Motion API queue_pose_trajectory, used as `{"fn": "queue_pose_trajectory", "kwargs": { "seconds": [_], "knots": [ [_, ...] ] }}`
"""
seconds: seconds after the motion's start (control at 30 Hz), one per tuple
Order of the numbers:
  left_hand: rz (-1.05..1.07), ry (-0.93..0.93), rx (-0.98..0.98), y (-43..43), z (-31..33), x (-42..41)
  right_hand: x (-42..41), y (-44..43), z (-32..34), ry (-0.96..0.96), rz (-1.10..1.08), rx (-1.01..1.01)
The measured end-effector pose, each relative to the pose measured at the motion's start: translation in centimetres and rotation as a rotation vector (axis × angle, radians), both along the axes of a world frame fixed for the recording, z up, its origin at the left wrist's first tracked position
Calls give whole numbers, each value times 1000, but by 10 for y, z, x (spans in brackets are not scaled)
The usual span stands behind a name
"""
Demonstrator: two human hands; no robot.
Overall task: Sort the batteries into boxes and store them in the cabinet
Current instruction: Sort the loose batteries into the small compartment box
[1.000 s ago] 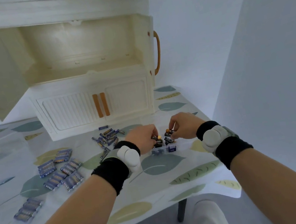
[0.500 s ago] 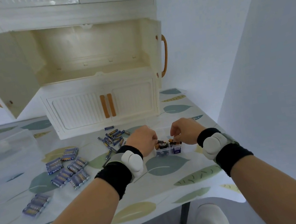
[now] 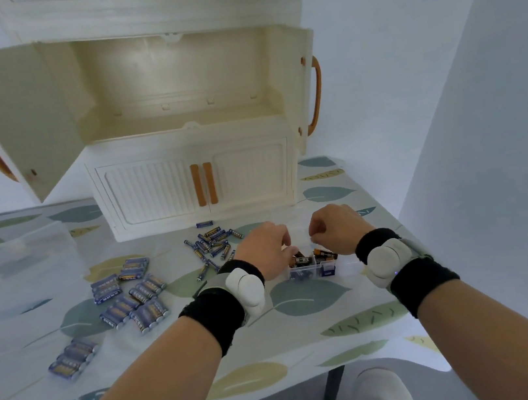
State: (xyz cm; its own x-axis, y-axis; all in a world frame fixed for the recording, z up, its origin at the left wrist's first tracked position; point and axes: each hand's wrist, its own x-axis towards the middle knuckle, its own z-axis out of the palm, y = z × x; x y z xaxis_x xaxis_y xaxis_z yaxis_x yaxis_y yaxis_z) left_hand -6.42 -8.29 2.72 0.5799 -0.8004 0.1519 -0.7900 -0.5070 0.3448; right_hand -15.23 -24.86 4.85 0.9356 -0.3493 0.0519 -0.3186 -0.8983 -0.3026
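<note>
Clear plastic box of batteries on the surface, before the open cabinet; left hand and right hand curled above it, fingers bent downward; grasp indiscernible; loose batteries left of box.

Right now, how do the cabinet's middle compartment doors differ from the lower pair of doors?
The middle compartment doors are swung wide open, baring an empty shelf; the lower doors are shut flush. The middle doors' orange handles sit far apart, at the outer edges; the lower doors' handles sit side by side at the centre. The lower doors show ribbed fronts; the middle doors show plain inner faces. Both pairs are cream with orange handles.
</note>
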Motion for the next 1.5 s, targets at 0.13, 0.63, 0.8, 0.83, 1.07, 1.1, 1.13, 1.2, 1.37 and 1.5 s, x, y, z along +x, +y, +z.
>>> {"fn": "queue_pose_trajectory", "kwargs": {
  "seconds": [0.13, 0.63, 0.8, 0.83, 1.07, 1.1, 1.13, 1.2, 1.37, 1.5],
  "knots": [
    [94, 1, -9, 18, 0, 17, 16, 15, 6, -61, 63, -7],
    [240, 64, 208, 113, -15, 59, 81, 103, -18, 187, 152, -432],
    [325, 67, 141, 117, -33, 59, 85, 101, -31, 224, 166, -386],
    [326, 52, 132, 117, -35, 60, 85, 101, -31, 209, 177, -362],
    [324, 72, 176, 114, -38, 67, 96, 117, -25, 115, 431, -167],
    [334, 74, 161, 114, -37, 67, 96, 120, -26, 149, 445, -171],
    [342, 75, 145, 113, -36, 68, 97, 122, -29, 175, 451, -172],
    [360, 78, 135, 114, -36, 69, 98, 121, -32, 188, 457, -155],
    [488, 86, 101, 117, -37, 63, 97, 117, -28, 206, 481, -141],
    [577, 86, 154, 114, -34, 56, 94, 116, -30, 210, 476, -152]
  ]
}}
